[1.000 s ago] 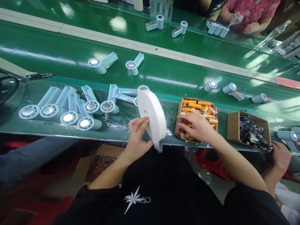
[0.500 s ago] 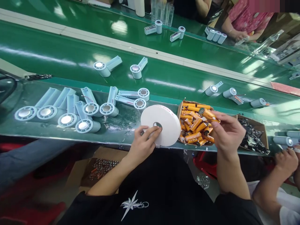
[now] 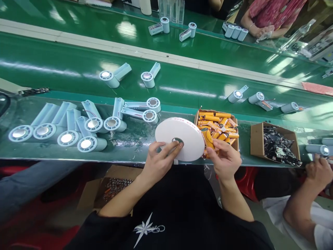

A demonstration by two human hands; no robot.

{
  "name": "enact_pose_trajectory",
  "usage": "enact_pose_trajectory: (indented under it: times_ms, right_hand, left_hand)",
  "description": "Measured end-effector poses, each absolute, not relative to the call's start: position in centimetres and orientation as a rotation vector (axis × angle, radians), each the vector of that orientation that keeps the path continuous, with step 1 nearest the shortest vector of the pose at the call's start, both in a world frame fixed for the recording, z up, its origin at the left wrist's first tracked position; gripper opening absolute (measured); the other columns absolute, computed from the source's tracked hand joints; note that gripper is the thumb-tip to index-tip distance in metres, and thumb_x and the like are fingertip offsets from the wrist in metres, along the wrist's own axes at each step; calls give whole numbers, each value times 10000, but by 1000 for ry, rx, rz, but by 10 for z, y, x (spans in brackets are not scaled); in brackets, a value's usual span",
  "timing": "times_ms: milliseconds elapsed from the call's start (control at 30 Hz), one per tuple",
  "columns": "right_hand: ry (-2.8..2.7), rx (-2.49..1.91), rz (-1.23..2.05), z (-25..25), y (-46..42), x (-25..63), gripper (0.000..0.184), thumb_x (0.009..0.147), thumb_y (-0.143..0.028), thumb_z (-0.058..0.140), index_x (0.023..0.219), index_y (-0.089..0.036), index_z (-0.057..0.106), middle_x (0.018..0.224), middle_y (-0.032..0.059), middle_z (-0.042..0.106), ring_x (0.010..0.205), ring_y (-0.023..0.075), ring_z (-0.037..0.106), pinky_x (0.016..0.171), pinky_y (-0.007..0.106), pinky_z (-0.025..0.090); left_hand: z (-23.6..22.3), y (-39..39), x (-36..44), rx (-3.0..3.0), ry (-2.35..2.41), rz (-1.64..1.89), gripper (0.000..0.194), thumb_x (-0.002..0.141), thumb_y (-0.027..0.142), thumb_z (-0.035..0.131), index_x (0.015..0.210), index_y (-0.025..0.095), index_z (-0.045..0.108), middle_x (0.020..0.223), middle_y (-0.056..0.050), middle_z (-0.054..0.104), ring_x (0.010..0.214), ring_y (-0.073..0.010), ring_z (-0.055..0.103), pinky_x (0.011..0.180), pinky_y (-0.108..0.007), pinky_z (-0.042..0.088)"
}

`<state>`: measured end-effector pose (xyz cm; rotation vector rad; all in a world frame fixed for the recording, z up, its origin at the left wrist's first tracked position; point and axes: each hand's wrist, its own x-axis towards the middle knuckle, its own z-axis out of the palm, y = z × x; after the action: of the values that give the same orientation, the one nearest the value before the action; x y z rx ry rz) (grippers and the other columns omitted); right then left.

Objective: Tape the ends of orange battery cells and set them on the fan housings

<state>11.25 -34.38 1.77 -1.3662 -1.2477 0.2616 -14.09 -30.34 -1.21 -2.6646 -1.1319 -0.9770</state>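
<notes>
In the head view my left hand (image 3: pixel 161 158) grips a white tape roll (image 3: pixel 182 130), with fingertips at the hole in its centre. The roll stands tilted over the front edge of the bench. My right hand (image 3: pixel 225 158) pinches an orange wrapped battery (image 3: pixel 207 137) close to the roll's right side. Whether the battery touches the roll I cannot tell. Directly behind my right hand is a cardboard box (image 3: pixel 236 143) filled with similar orange batteries (image 3: pixel 209 117). My right fingers cover part of the held battery.
Several light-blue fan housings with handles (image 3: pixel 91 144) lie left on the bench; more sit on the green conveyor (image 3: pixel 182 78). A carton of black circuit boards (image 3: pixel 281 146) stands right. Below the bench is an open carton (image 3: pixel 88 192). A co-worker's hand (image 3: pixel 318 172) is at far right.
My right hand has moved left and down with the battery, from above the battery box to beside the tape roll. The left hand keeps its grip. The view has shifted slightly.
</notes>
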Motion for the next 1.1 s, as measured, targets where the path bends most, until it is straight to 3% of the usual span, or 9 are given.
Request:
enact_pose_trajectory:
  times_ms: [167, 233, 367, 500, 667, 767, 900, 1033, 1100]
  right_hand:
    - [-1325, -1421, 780, 34, -336, 130, 475, 851, -389, 906, 1290, -254, 783, 1201, 71, 838, 1057, 261, 827, 918, 406, 722]
    - [-1430, -1460, 875, 51, -330, 140, 477, 851, -371, 902, 1307, -278, 799, 1217, 42, 835, 1090, 263, 821, 958, 408, 710]
    - [-1650, -1532, 799, 81, -321, 154, 320, 858, -308, 895, 1175, -336, 864, 1142, -4, 850, 1070, 272, 822, 1026, 424, 677]
    - [-1355, -1377, 673, 73, -318, 147, 354, 787, -348, 968, 1126, -316, 869, 1028, 9, 862, 890, 252, 834, 890, 405, 713]
    - [-614, -1062, 412, 31, -317, 103, 489, 909, -603, 825, 1283, -305, 720, 1309, 68, 797, 1101, 251, 815, 959, 447, 700]
    - [-493, -1025, 441, 19, -321, 76, 490, 888, -559, 863, 1249, -325, 629, 1368, 59, 772, 1173, 251, 795, 997, 454, 682]
    - [-539, -983, 466, 25, -324, 76, 532, 808, -370, 956, 1178, -337, 576, 1227, 4, 821, 1128, 238, 809, 1039, 486, 662]
    - [-748, -1021, 704, 49, -314, 151, 542, 671, -306, 1025, 1086, -275, 679, 981, 11, 848, 889, 238, 836, 904, 436, 710]
    - [-821, -985, 646, 60, -307, 200, 533, 637, -242, 1026, 1080, -267, 733, 953, 2, 844, 846, 210, 827, 861, 374, 712]
  left_hand:
    - [-2, -285, -156, -2649, -907, -870, 581, 963, 119, 777, 1484, 347, 655, 1287, 35, 796, 1121, -279, 480, 1094, -455, 442]
    - [11, -274, -162, -2650, -781, -833, 541, 981, 176, 788, 1467, 381, 667, 1311, 52, 786, 1117, -262, 485, 1144, -454, 418]
    - [36, -258, -165, -2645, -612, -804, 547, 964, 142, 803, 1434, 399, 691, 1316, 69, 775, 1098, -243, 497, 1186, -442, 359]
    - [40, -266, -151, -2630, -731, -898, 575, 956, 131, 812, 1447, 401, 684, 1263, 36, 780, 1081, -260, 482, 1072, -433, 340]
    - [16, -300, -111, -2416, -1061, -1199, 689, 917, 209, 858, 1552, 312, 609, 1039, -41, 789, 1018, -291, 448, 910, -441, 307]
    - [0, -312, -94, -2394, -1191, -1245, 740, 921, 244, 844, 1600, 294, 556, 1077, -60, 784, 981, -277, 491, 886, -447, 315]
    - [-14, -314, -85, -2432, -1248, -1284, 776, 920, 233, 824, 1628, 301, 515, 1123, -67, 777, 975, -255, 542, 893, -439, 325]
    - [-14, -320, -97, -2732, -1266, -1277, 667, 894, 304, 827, 1526, 243, 623, 1120, -87, 736, 1005, -252, 566, 927, -414, 357]
    - [-11, -322, -112, -2854, -1327, -1236, 664, 876, 392, 852, 1489, 237, 647, 1159, -98, 716, 1076, -280, 552, 963, -416, 384]
